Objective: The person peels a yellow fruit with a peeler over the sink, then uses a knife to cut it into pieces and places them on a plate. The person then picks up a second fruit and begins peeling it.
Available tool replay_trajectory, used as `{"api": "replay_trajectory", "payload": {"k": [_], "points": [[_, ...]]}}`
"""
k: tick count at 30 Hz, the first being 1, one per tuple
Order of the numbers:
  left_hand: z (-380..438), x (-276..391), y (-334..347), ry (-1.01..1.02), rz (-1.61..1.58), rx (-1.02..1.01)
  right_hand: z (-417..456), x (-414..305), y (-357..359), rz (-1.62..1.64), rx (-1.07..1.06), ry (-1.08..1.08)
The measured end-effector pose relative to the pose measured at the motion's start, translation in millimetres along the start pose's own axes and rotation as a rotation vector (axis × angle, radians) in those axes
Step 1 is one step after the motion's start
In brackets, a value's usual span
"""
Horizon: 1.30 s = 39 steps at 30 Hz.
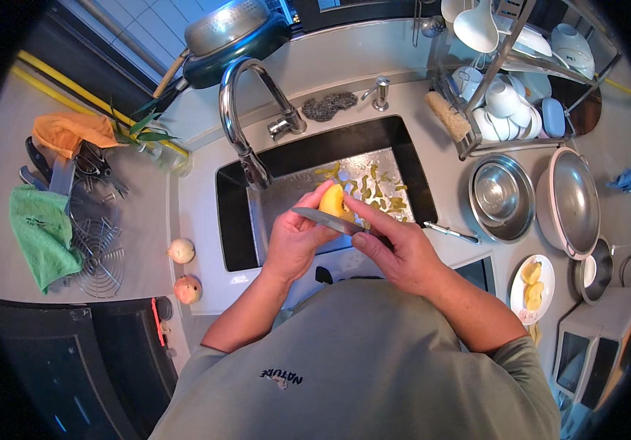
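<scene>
Above the near edge of the sink (418, 181), my left hand (294, 239) grips a piece of peeled yellow fruit (333, 201) between thumb and fingers. My right hand (403, 242) is closed around the handle of a knife, its index finger reaching to the fruit. The knife blade (326, 220) points left and crosses in front of the fruit; whether its edge touches the flesh I cannot tell. Strips of peel (373, 184) lie scattered over the sink floor. To the right, a white oval plate (517, 286) holds yellow fruit pieces (534, 294).
A chrome faucet (230, 104) arches over the sink's left side. A peeler (453, 233) rests by the right rim, near nested steel bowls (497, 192) and a pink-rimmed basin (571, 203). Two pomegranates (187, 289) sit at left. A dish rack (505, 146) stands back right.
</scene>
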<state>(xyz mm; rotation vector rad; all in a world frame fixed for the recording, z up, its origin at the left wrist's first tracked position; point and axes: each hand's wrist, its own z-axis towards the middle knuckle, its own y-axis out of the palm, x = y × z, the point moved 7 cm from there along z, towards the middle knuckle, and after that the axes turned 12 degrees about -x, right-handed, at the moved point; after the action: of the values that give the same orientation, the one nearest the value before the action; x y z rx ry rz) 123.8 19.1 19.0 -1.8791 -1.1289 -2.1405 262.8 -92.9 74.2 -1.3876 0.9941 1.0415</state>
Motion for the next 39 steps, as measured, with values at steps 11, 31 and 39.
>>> {"api": "replay_trajectory", "payload": {"k": [11,31,39], "points": [[2.4,11.3,6.2,0.061,0.087,-0.092,0.9,7.0,0.4,0.065,0.067,-0.125],[-3.3,14.0,11.5,0.121,0.129,-0.127,-4.2,10.6,9.8,0.270,0.080,-0.185],[-4.8,26.1,3.6,0.047,0.186,-0.158,-2.2,1.7,7.1,0.219,-0.016,-0.032]]}}
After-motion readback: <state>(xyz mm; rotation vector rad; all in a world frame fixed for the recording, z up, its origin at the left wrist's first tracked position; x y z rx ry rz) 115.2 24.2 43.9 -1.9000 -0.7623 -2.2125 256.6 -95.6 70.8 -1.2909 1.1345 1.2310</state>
